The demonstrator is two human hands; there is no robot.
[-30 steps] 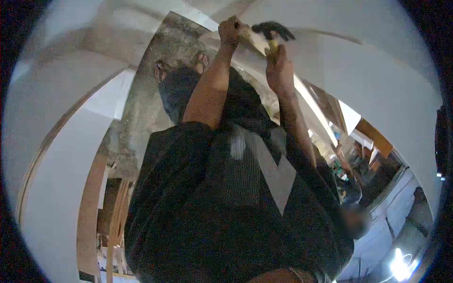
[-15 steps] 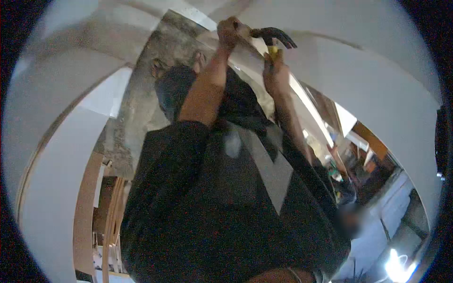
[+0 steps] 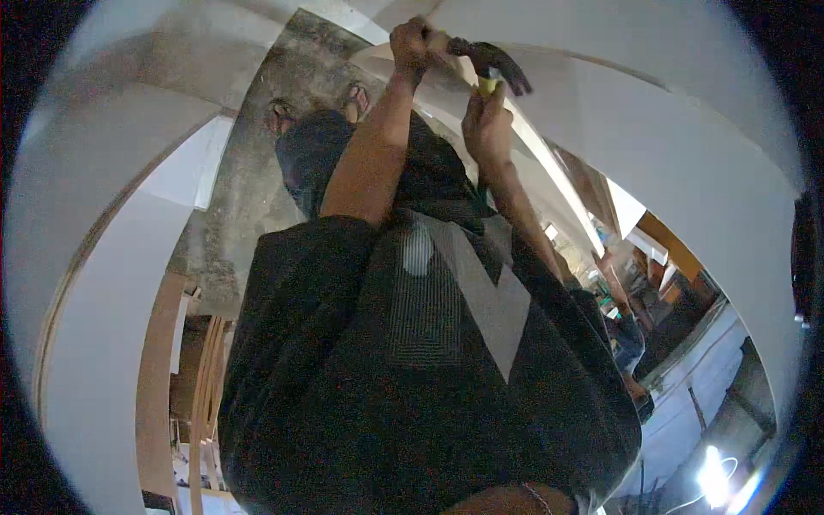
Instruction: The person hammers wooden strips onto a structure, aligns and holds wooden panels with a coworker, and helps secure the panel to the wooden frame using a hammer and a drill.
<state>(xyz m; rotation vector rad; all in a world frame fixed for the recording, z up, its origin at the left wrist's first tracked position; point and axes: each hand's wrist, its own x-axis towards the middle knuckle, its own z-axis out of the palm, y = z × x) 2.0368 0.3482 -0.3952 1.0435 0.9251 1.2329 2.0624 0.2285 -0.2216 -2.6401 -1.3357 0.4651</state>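
Hammer (image 3: 487, 57) in the right hand (image 3: 487, 129), fingers wrapped tight round its handle, its head just beside the left hand (image 3: 410, 47)! That left one is curled closed, its contents impossible to tell, while a long bright strip (image 3: 549, 159) slants past the right forearm.

One head-worn, wide-angle camera with darkened corners looks forward and steeply down the wearer's black shirt (image 3: 369, 403), very near the lens; the left hand (image 3: 410, 46), right hand (image 3: 487, 130) and concrete floor (image 3: 232, 232) lie farther off, toward the upper border.
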